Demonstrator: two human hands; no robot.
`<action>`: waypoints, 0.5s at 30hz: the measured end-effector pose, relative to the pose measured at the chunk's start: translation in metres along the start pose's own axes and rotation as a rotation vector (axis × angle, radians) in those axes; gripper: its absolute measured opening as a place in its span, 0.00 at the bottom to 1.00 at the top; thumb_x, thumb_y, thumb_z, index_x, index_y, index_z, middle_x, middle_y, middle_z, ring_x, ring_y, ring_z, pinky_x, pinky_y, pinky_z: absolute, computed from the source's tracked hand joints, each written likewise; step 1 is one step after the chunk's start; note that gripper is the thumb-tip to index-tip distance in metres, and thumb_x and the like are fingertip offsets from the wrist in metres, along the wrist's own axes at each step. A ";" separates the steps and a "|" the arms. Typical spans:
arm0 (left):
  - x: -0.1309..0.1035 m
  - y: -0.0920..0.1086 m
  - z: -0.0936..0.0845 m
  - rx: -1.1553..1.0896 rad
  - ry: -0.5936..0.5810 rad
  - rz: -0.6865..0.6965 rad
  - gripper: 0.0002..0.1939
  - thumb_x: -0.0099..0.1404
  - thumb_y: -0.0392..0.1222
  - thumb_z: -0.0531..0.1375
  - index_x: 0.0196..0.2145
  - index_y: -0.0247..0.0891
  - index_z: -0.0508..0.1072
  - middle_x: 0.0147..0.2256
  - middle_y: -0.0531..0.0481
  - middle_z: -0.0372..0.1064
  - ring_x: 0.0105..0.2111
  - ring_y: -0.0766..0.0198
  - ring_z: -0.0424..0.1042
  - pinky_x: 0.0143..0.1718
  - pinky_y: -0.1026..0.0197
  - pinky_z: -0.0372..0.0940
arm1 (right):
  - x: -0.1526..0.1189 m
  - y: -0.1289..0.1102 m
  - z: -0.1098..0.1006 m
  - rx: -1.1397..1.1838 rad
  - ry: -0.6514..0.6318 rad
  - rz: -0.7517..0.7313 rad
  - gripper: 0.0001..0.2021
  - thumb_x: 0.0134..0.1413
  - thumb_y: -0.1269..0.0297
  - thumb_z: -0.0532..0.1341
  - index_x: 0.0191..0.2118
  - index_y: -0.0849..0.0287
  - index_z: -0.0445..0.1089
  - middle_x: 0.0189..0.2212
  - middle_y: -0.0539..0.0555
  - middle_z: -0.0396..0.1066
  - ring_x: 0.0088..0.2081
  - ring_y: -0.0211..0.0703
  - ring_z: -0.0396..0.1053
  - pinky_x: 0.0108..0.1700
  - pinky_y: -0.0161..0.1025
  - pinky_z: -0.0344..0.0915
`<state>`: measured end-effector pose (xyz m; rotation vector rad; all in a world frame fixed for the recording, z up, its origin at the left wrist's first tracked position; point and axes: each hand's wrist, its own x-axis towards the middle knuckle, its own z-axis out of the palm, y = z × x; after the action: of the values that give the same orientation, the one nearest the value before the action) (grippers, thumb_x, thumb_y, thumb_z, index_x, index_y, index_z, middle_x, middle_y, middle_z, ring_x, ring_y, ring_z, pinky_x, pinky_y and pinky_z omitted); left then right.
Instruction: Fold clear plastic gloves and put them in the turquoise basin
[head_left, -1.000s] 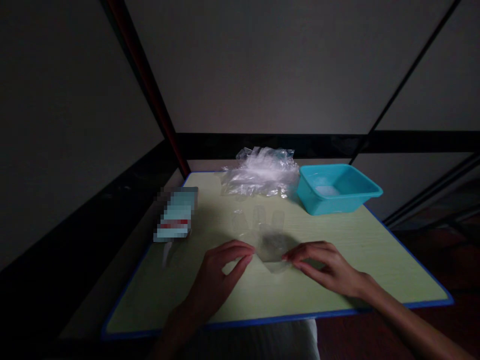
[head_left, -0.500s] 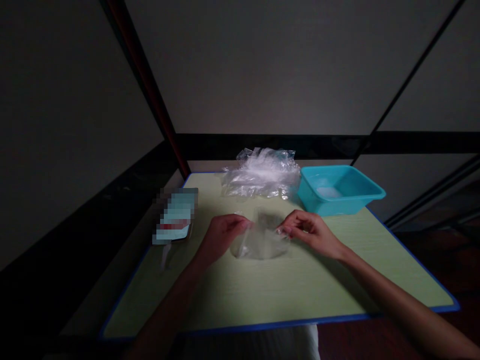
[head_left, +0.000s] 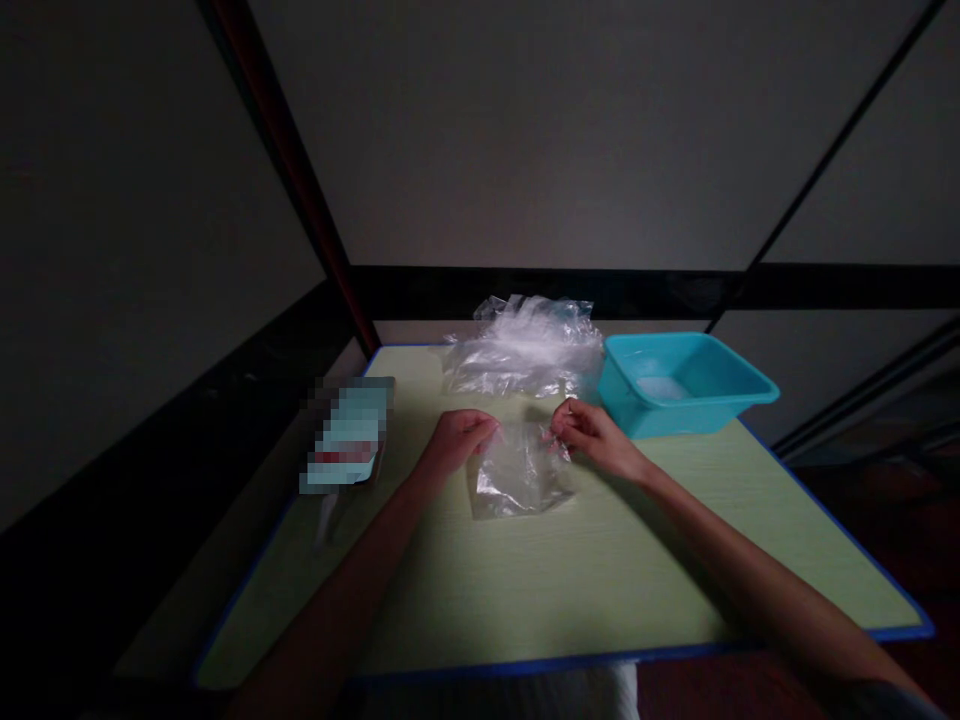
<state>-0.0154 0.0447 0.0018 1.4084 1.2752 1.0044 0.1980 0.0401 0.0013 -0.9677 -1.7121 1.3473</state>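
Note:
A clear plastic bag (head_left: pixel 519 480) hangs low over the middle of the table, stretched between my two hands. My left hand (head_left: pixel 461 440) pinches its upper left corner between thumb and fingers. At the upper right corner, my right hand (head_left: pixel 589 435) has its fingertips closed on the film. Behind them lies a crumpled pile of clear plastic bags (head_left: pixel 529 345). The turquoise basin (head_left: pixel 682 415) stands to the right of the pile, with something whitish (head_left: pixel 661 387) on its floor.
The pale green table (head_left: pixel 480 590) has a blue edge. At its left side lies a flat object (head_left: pixel 349 430), blurred by pixels, with a thin whitish item (head_left: pixel 326 518) below it. Dark-banded panels rise behind the table.
Both hands have moved slightly up and away from me, and my right hand has come closer to my left. The bag between them is flatter and less blurred.

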 end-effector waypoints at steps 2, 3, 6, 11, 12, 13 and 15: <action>0.002 0.000 -0.001 -0.009 0.014 -0.012 0.11 0.48 0.45 0.58 0.22 0.33 0.73 0.18 0.53 0.66 0.18 0.70 0.63 0.19 0.69 0.58 | 0.003 0.002 0.000 0.002 0.025 0.006 0.09 0.51 0.59 0.56 0.29 0.58 0.58 0.26 0.50 0.69 0.25 0.36 0.67 0.23 0.31 0.58; 0.002 -0.001 -0.001 -0.013 0.022 -0.018 0.11 0.48 0.45 0.58 0.23 0.33 0.73 0.19 0.53 0.67 0.19 0.70 0.64 0.20 0.69 0.59 | 0.004 0.003 0.000 0.010 0.034 0.009 0.08 0.51 0.60 0.56 0.29 0.58 0.57 0.26 0.49 0.69 0.25 0.36 0.67 0.23 0.31 0.58; 0.004 -0.003 -0.003 -0.029 0.039 -0.037 0.12 0.47 0.45 0.58 0.24 0.33 0.73 0.22 0.51 0.69 0.22 0.67 0.67 0.21 0.68 0.62 | 0.007 0.008 0.001 0.052 0.043 0.023 0.08 0.51 0.59 0.55 0.30 0.58 0.56 0.25 0.49 0.68 0.23 0.36 0.67 0.22 0.31 0.58; 0.008 -0.008 -0.005 -0.040 0.049 -0.062 0.13 0.48 0.47 0.58 0.24 0.33 0.72 0.26 0.47 0.71 0.26 0.62 0.70 0.21 0.65 0.65 | 0.011 0.015 0.004 0.037 0.052 0.021 0.08 0.51 0.60 0.54 0.30 0.58 0.55 0.25 0.48 0.67 0.22 0.36 0.68 0.20 0.31 0.59; 0.008 -0.008 -0.005 -0.038 0.054 -0.064 0.13 0.48 0.48 0.58 0.24 0.33 0.72 0.26 0.47 0.71 0.26 0.62 0.71 0.20 0.66 0.65 | 0.012 0.016 0.005 0.021 0.061 0.008 0.08 0.51 0.60 0.54 0.30 0.58 0.55 0.24 0.48 0.66 0.22 0.35 0.67 0.20 0.31 0.59; 0.009 -0.009 -0.005 -0.037 0.061 -0.065 0.13 0.48 0.48 0.58 0.24 0.33 0.72 0.26 0.47 0.71 0.27 0.61 0.71 0.20 0.66 0.65 | 0.012 0.017 0.006 0.003 0.073 -0.004 0.07 0.51 0.60 0.54 0.30 0.58 0.56 0.23 0.47 0.66 0.21 0.35 0.67 0.20 0.30 0.59; 0.009 -0.011 -0.005 -0.035 0.077 -0.063 0.13 0.48 0.48 0.58 0.24 0.33 0.71 0.26 0.47 0.71 0.28 0.61 0.71 0.19 0.66 0.64 | 0.012 0.020 0.007 -0.031 0.102 -0.020 0.07 0.51 0.61 0.54 0.30 0.58 0.56 0.21 0.46 0.63 0.20 0.34 0.65 0.19 0.30 0.58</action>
<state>-0.0210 0.0546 -0.0082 1.3061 1.3437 1.0416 0.1887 0.0514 -0.0179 -1.0176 -1.6658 1.2405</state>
